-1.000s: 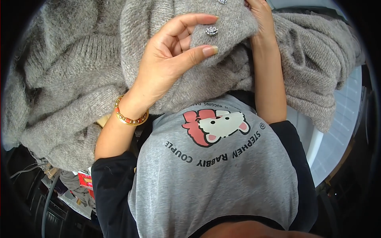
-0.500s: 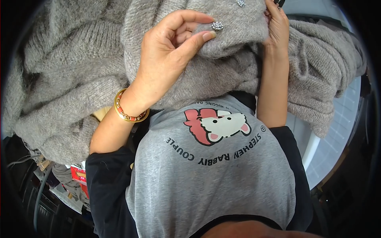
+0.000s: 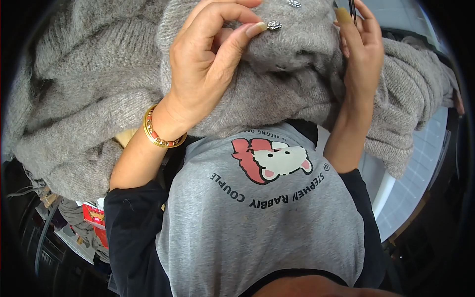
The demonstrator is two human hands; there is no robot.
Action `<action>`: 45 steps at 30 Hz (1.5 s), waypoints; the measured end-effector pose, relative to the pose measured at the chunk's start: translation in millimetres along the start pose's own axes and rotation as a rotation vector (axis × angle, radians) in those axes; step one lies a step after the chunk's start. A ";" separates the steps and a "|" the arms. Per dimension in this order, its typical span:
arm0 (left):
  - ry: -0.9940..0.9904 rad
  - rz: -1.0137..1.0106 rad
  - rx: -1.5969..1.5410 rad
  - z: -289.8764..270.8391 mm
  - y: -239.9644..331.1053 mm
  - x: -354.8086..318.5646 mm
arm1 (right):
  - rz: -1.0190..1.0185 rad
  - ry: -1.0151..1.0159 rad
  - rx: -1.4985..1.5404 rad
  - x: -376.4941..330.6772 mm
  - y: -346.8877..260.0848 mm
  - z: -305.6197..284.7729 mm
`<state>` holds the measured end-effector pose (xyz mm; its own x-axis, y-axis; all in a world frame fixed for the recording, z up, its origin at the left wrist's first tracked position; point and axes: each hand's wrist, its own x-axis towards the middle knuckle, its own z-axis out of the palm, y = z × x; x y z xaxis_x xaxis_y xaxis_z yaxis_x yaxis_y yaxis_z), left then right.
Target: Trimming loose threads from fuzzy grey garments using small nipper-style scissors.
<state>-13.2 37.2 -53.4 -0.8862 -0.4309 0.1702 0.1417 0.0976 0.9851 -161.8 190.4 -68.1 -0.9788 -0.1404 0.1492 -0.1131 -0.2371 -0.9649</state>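
Note:
A fuzzy grey-brown knit garment (image 3: 292,94) lies bunched across my lap and the surface ahead. Two sparkly silver buttons sit on it: the nearer button (image 3: 274,24) and a farther button (image 3: 295,3). At the nearer one, my left hand (image 3: 210,59) is closed, thumb and forefinger pinching its edge. My right hand (image 3: 363,49) is raised at the right of the knit, apart from the buttons. Its fingers close round a thin black tool (image 3: 353,9), cut off by the top edge, so its kind is unclear. The right thumb tip has a yellowish covering.
More folds of the knit (image 3: 89,109) heap up on the left, and others (image 3: 410,99) hang over a pale table edge (image 3: 415,173) at right. At lower left are a red-and-white package (image 3: 94,215) and a dark cable (image 3: 44,237).
My right hand has shifted right and away from the knit, showing more of the black tool. My left hand has moved slightly up and left, still pinching at the nearer button.

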 end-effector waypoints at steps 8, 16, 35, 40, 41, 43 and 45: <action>-0.093 0.112 -0.154 -9.0 -18.1 2.6 | -0.385 -0.702 -0.630 -45.6 -59.1 -1.6; -0.087 0.048 -0.150 -10.2 -17.3 3.8 | -0.475 -0.706 -0.765 -47.2 -62.3 6.2; -0.116 -0.022 0.165 -4.2 18.9 8.8 | -0.494 -0.759 -1.042 -46.8 -86.9 25.9; -0.156 0.942 -0.415 12.5 -51.9 42.1 | -0.479 -0.851 -1.082 -36.9 -98.5 30.3; -0.164 0.938 -0.427 13.0 -51.8 42.2 | -0.480 -0.878 -1.080 -34.4 -100.4 29.8; -0.174 0.609 -0.014 -1.9 -1.0 18.3 | -0.480 -0.908 -1.071 -31.3 -100.3 27.7; -0.165 0.266 0.380 -9.3 19.6 9.8 | -0.367 -0.923 -1.025 -31.8 -101.7 29.7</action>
<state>-15.0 26.6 -32.2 -0.9035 -0.2021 0.3780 0.2288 0.5185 0.8239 -114.1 190.4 31.7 -0.4524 -0.8836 0.1210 -0.7922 0.3358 -0.5095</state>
